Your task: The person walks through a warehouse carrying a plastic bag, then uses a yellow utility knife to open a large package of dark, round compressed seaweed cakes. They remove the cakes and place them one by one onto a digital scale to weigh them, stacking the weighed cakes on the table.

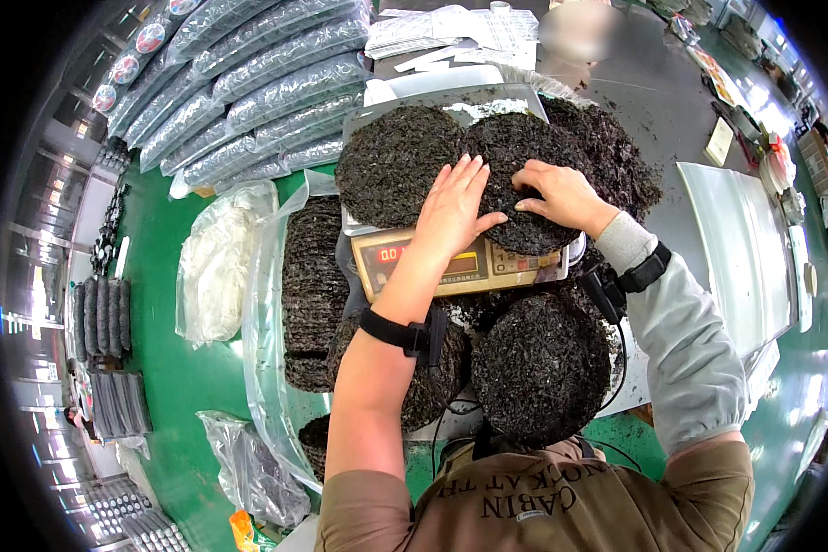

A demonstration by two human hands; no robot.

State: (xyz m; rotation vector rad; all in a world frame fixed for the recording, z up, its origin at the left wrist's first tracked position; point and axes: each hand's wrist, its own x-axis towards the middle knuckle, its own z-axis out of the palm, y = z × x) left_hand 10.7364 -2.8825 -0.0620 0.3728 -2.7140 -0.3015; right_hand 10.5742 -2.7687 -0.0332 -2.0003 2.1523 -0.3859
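Note:
Two round, flat cakes of dried dark seaweed lie side by side on a weighing scale [374, 273] with a lit red display. My left hand [455, 204] is open, its fingers stretched out across the inner edges of the left seaweed cake [391, 156] and the right seaweed cake [515, 225]. On the right cake rests my right hand [561, 195], fingers bent and thumb held apart from them, with nothing seen between. What lies under its fingertips is hidden. Another round seaweed cake [541, 368] lies in front of the scale, close to my body.
A row of stacked seaweed cakes [313, 285] stands left of the scale in clear plastic. Loose seaweed [621, 152] is heaped at the right. Long plastic-wrapped packs [294, 83] are piled at the far left. Papers [451, 32] lie at the back, and a translucent sheet [736, 248] lies at the right.

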